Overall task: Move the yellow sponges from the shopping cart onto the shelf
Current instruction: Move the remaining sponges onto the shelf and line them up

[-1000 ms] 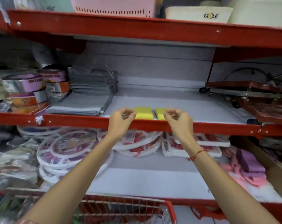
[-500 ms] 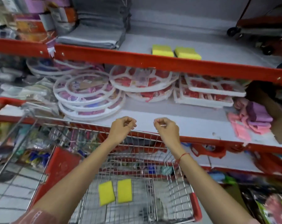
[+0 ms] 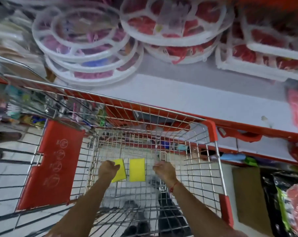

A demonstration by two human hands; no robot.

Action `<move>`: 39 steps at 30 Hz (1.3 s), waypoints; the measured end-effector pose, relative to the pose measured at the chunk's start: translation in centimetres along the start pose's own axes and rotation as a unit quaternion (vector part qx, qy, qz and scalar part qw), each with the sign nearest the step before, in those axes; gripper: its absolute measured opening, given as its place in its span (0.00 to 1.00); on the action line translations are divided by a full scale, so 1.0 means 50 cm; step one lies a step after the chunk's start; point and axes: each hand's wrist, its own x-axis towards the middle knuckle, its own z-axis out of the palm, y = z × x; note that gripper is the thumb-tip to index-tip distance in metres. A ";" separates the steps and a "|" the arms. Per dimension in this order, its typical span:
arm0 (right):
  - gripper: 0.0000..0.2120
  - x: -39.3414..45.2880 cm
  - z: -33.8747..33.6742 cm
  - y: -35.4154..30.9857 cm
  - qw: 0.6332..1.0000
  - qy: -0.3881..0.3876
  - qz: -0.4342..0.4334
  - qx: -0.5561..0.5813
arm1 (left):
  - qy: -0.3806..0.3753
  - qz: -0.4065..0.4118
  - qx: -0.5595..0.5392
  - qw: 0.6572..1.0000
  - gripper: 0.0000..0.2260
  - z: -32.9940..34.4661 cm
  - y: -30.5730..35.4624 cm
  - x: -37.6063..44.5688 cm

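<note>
Shop aisle; red-edged shelf (image 3: 187, 98) with a pale grey deck runs across the upper part of the view, blurred. On it: stacks of round white divided trays (image 3: 86, 48), pink and purple contents, left; similar trays with red contents (image 3: 175, 26) centre and right. Bare deck between the trays and the shelf's front lip.

Wire shopping cart (image 3: 211, 127) stands against the shelf front, red corner guards, red flap (image 3: 54, 165) folded down on its left side. Tiled floor visible through the mesh.

Two yellow sponges lie flat on the cart's wire bottom, side by side, a narrow gap between them. Left sponge (image 3: 120, 170): long axis runs away from the person toward the shelf, tilted slightly, its far end leaning left. Right sponge (image 3: 137, 169): same orientation but squarer to the cart, far short edge facing the shelf.

Left hand (image 3: 108, 169) is down in the cart, fingers curled, covering the left sponge's near-left corner; whether it actually grips the sponge, cannot tell. Right hand (image 3: 164, 171), red thread at the wrist, is just right of the right sponge, loosely curled, holding nothing, not touching the sponge.
</note>
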 end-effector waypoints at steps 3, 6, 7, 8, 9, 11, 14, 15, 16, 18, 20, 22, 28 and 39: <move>0.13 0.034 0.041 0.032 0.998 -0.019 0.055 0.001 | -0.002 -0.040 0.044 0.998 0.21 0.023 -0.035 0.022; 0.17 0.070 0.074 0.044 0.993 -0.058 0.103 -0.003 | 0.011 -0.070 0.024 0.997 0.22 0.045 -0.060 0.059; 0.17 0.075 0.079 0.040 0.992 -0.066 0.105 -0.011 | 0.009 -0.087 0.011 0.996 0.23 0.049 -0.062 0.067; 0.18 0.084 0.091 0.045 0.992 -0.066 0.107 -0.019 | 0.009 -0.093 0.001 0.996 0.23 0.058 -0.071 0.081; 0.18 0.086 0.099 0.044 0.992 -0.065 0.108 -0.031 | 0.008 -0.095 -0.002 0.995 0.23 0.064 -0.077 0.090; 0.21 0.085 0.116 0.045 0.992 -0.065 0.106 -0.021 | 0.020 -0.099 -0.018 0.995 0.23 0.081 -0.088 0.101; 0.25 0.093 0.138 0.053 0.994 -0.053 0.098 -0.012 | 0.049 -0.096 -0.010 0.994 0.24 0.094 -0.068 0.086; 0.25 0.094 0.142 0.053 0.993 -0.053 0.100 -0.015 | 0.050 -0.096 -0.020 0.994 0.24 0.096 -0.056 0.074; 0.25 0.092 0.141 0.049 0.993 -0.046 0.104 -0.016 | 0.049 -0.096 -0.029 0.994 0.24 0.101 -0.047 0.066; 0.23 0.093 0.137 0.043 0.991 -0.028 0.129 0.006 | 0.053 -0.092 -0.030 0.994 0.23 0.108 -0.033 0.052; 0.20 0.099 0.133 0.050 0.986 -0.003 0.159 0.044 | 0.060 -0.094 -0.038 0.993 0.20 0.110 -0.029 0.045; 0.19 0.099 0.125 0.057 0.981 0.016 0.172 0.083 | 0.059 -0.089 -0.040 0.993 0.20 0.108 -0.026 0.038; 0.23 0.053 0.063 0.034 0.984 0.033 0.131 0.120 | 0.011 -0.039 -0.023 0.999 0.25 0.075 -0.002 -0.001; 0.20 -0.062 -0.153 -0.029 0.973 0.079 0.012 0.216 | -0.097 0.088 -0.131 0.983 0.11 -0.010 0.159 -0.154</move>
